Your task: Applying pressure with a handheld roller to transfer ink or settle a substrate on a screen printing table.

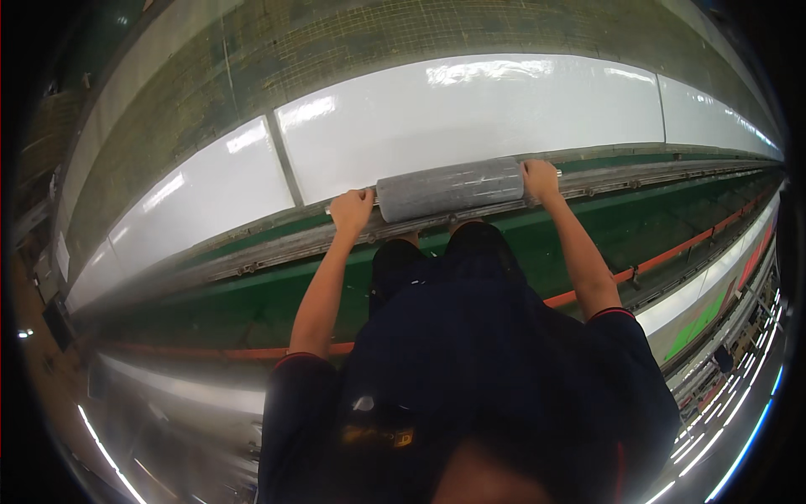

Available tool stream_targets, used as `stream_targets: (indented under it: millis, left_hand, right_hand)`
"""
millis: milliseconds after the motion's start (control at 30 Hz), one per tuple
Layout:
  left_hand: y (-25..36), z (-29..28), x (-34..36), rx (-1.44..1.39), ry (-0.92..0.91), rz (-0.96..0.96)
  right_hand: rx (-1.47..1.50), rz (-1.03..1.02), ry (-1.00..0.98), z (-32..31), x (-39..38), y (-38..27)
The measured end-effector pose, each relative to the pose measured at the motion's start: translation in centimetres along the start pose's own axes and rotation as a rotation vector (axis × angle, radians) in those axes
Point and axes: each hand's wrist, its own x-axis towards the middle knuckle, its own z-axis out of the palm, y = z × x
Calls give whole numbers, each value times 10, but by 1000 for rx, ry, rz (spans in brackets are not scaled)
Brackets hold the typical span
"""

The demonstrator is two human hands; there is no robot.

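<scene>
A thick grey roller (451, 189) lies crosswise in front of me, above a metal rail at the near edge of a long table. Its surface carries pale streaks. My left hand (352, 210) is closed around the short handle at the roller's left end. At the other end my right hand (540, 180) grips the matching handle, whose metal tip pokes out past my fingers. Just beyond the roller, a glossy white sheet (403, 109) lies flat on the table.
More white panels (197, 193) lie to the left, parted by narrow gaps. Behind them stretches a worn greenish table surface (336, 42) with grid lines. The metal rail (621, 186) runs along the near edge. A green floor strip (252, 311) and an orange bar (659, 259) are close to my legs.
</scene>
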Motion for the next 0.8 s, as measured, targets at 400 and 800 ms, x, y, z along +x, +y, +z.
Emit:
stream_targets:
  millis: [400,800]
  left_hand:
    - [123,55,129,17,512,229]
    - [206,-45,384,-147,392,115]
  right_hand:
    - [36,97,372,-26,111,111]
    - [212,114,533,-110,376,115]
